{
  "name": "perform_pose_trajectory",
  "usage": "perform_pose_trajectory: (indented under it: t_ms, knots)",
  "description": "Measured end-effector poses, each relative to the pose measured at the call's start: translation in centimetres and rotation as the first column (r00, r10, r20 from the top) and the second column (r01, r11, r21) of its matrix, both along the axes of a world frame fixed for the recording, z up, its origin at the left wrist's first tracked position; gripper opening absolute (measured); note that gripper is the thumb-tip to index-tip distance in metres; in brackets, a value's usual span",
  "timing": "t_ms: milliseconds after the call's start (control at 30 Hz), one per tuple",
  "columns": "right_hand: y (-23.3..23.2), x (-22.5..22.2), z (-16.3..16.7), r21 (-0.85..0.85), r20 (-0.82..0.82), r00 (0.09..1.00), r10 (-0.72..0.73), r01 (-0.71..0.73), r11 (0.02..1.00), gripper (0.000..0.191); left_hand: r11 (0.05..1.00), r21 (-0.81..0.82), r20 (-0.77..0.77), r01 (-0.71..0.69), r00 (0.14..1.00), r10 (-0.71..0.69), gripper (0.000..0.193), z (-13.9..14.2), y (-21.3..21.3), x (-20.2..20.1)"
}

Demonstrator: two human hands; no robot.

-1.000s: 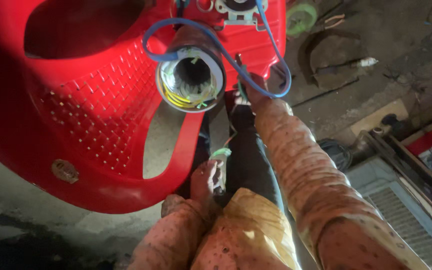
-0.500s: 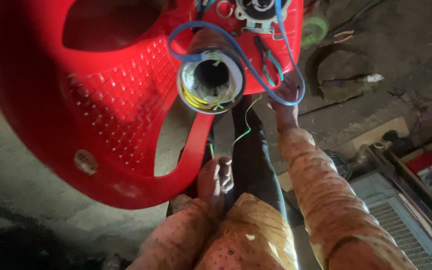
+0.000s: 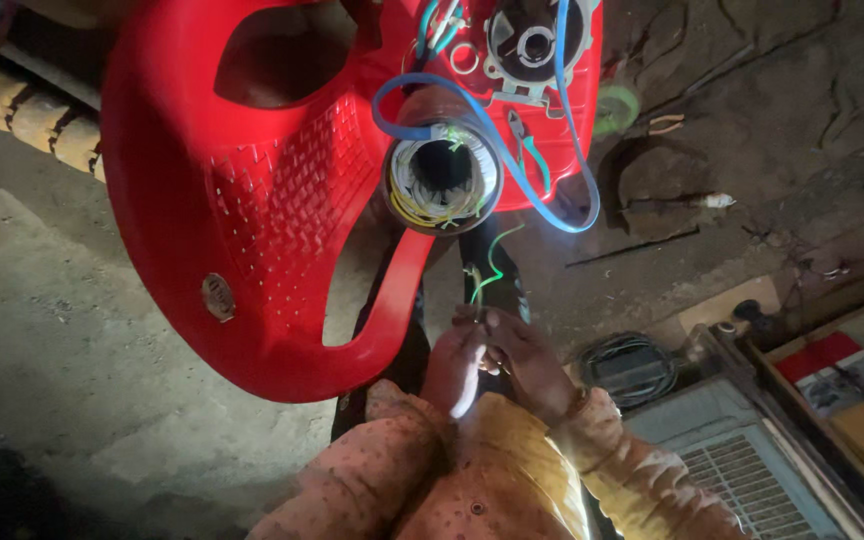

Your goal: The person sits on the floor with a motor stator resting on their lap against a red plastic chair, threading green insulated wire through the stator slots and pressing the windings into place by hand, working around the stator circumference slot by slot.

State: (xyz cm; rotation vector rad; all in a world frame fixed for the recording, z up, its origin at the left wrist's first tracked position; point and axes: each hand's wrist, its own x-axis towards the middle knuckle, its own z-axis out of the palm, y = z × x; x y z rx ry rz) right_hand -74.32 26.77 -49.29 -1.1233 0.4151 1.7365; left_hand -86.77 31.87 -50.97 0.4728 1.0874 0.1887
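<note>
Green wire [image 3: 490, 262]: pinched by both hands at lower centre, rising toward frame top
Left hand [image 3: 455, 366]: closed on wire
Right hand [image 3: 524, 357]: closed on wire
Motor winding [image 3: 442, 180]: straight above grip, on red chair [image 3: 252, 200]

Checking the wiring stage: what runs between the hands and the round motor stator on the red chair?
In the head view, thin green wires span from the hands up to the stator; dark trouser legs lie behind.
</note>
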Motion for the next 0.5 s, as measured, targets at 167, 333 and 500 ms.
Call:
perform_pose_trajectory:
  t_ms: [167,333,500]
  knots:
    - [1.1,2.3,0.5,-0.034,0.304,0.948,0.093,-0.087,0.996,0.031,0.972,0.196,-0.063,0.130,0.991,-0.120,0.021,1.9,-0.4,1.7]
    - [8.1,9.4,-1.4,0.012,0.529,0.833,-0.164,0.187,0.982,0.030,0.925,0.284,-0.233,-0.254,0.917,0.323,0.052,3.1,5.7,4.8]
    - [18.7,12.7,-1.1,-0.362,0.858,0.082,0.508,-0.604,0.710,0.055,0.854,0.075,-0.334,-0.515,0.794,0.508,0.077,1.4,15.4,9.3]
